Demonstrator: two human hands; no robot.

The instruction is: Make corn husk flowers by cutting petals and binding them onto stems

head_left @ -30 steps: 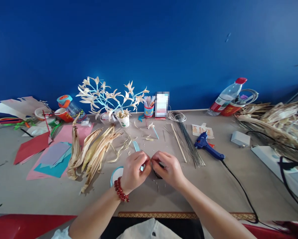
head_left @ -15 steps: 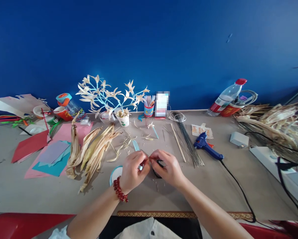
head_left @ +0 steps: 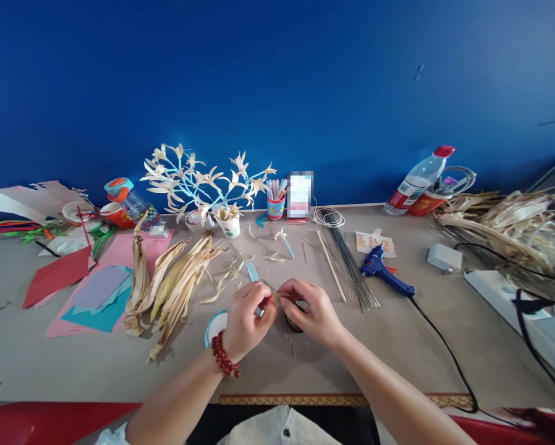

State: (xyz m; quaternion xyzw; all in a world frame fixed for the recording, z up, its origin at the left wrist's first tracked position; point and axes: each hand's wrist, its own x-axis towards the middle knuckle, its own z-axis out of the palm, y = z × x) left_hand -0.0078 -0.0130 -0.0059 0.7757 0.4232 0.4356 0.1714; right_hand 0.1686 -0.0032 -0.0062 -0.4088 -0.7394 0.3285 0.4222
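My left hand (head_left: 249,312), with a red bead bracelet on its wrist, is closed in a pinch over the middle of the table. Facing it, my right hand (head_left: 315,310) pinches too, its fingertips almost meeting the left ones. Between them is a small, thin yellowish strip (head_left: 282,295) that looks like corn husk; the fingers cover most of it. Under the right hand lies a dark round object (head_left: 296,321), partly hidden. A pale disc with a blue rim (head_left: 216,326) lies beside my left wrist, partly covered. Beyond the left hand is a light-blue strip (head_left: 252,271).
Left lie dried corn husks (head_left: 180,278) and coloured paper (head_left: 101,290). Husk flowers (head_left: 207,179) stand in cups behind. A small flower (head_left: 284,241), a stick (head_left: 330,266), wires (head_left: 351,266) and a blue glue gun (head_left: 386,272) with its cord lie ahead and right.
The fingertips have shifted slightly, and more of the yellowish strip shows between them. Both hands stay in nearly the same place; the view has tilted a little.
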